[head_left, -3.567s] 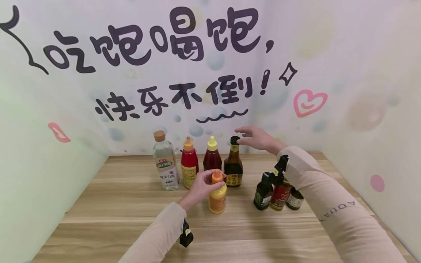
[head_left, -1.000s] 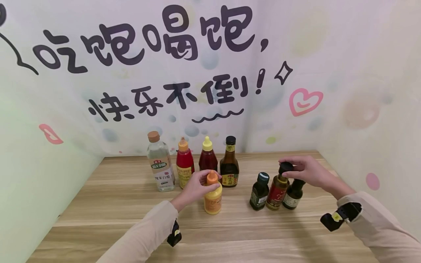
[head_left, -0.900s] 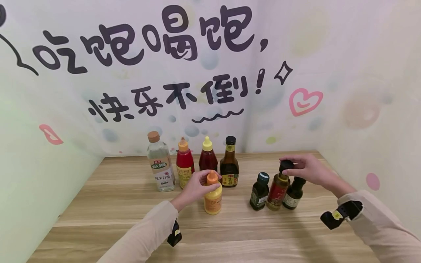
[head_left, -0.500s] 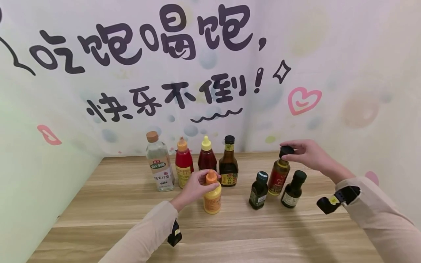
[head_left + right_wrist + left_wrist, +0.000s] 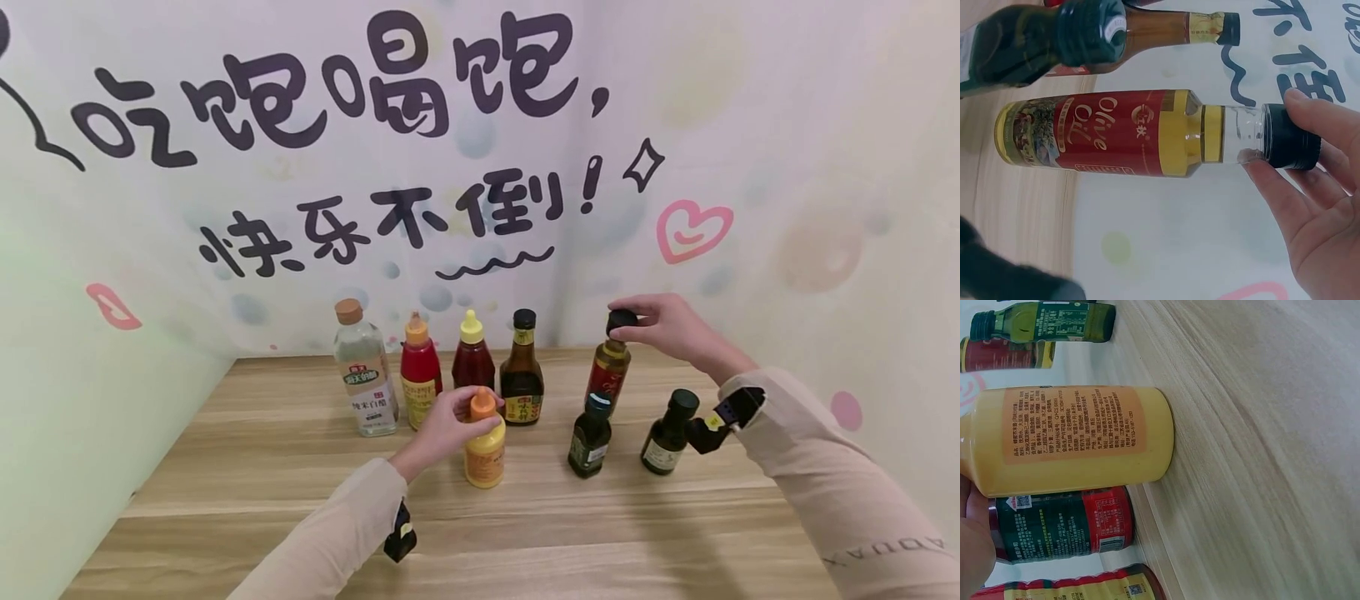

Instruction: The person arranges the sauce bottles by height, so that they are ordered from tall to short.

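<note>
My left hand pinches the orange cap and neck of a yellow squeeze bottle, which stands upright on the table. In the left wrist view the printed back of this yellow bottle shows. With thumb and fingers my right hand grips the black cap of an olive oil bottle with a red label. In the head view this oil bottle is upright behind a small dark green bottle, which hides its base. I cannot tell whether the base touches the table. A dark bottle with a white label stands to its right.
Along the back stand a clear vinegar bottle, a red sauce bottle, a dark red bottle with a yellow tip and a brown sauce bottle. Behind the wooden table hangs a printed cloth.
My right hand has taken the olive oil bottle by its cap from between the two small dark bottles, backward and then left, behind the green one. My left hand stays on the yellow bottle.
</note>
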{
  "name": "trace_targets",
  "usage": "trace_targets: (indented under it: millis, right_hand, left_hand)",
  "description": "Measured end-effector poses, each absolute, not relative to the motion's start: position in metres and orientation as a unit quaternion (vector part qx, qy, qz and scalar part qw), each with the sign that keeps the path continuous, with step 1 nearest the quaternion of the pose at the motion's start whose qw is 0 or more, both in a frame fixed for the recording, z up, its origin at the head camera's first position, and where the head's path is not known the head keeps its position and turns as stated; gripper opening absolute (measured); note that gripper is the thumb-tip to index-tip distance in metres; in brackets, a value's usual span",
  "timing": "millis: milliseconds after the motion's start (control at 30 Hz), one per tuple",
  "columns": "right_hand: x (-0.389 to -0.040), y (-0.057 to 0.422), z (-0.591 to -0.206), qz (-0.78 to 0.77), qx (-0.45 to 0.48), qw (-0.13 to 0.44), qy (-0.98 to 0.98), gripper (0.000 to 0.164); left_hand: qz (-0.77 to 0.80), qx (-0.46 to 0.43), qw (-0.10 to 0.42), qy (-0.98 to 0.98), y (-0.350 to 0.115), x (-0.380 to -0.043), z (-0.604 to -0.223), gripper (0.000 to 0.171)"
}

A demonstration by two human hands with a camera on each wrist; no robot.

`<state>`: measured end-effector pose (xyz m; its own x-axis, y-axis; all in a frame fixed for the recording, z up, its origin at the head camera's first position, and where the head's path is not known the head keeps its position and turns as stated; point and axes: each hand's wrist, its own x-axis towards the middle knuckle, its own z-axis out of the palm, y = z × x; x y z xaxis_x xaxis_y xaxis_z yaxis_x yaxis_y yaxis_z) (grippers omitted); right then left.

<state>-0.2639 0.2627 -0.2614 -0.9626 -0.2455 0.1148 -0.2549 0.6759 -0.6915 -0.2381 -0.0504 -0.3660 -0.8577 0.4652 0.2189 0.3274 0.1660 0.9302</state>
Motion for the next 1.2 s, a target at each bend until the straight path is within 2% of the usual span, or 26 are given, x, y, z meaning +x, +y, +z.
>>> trace_targets:
  millis: [567,1200]
  right_hand:
    - [-0.297,0.232,-0.287,0.417,0.135,-0.007,-0.899,0.043]
    - [-0.304,0.215,-0.301,0.404,0.161,-0.01,-0.9,0.041]
  left_hand:
    - [0.588,0.256,0.059,0.765,-0.051,-0.237,-0.365,0.026]
    - [0.588,0.259,0.058,0.764,-0.051,-0.238,-0.366,0.026]
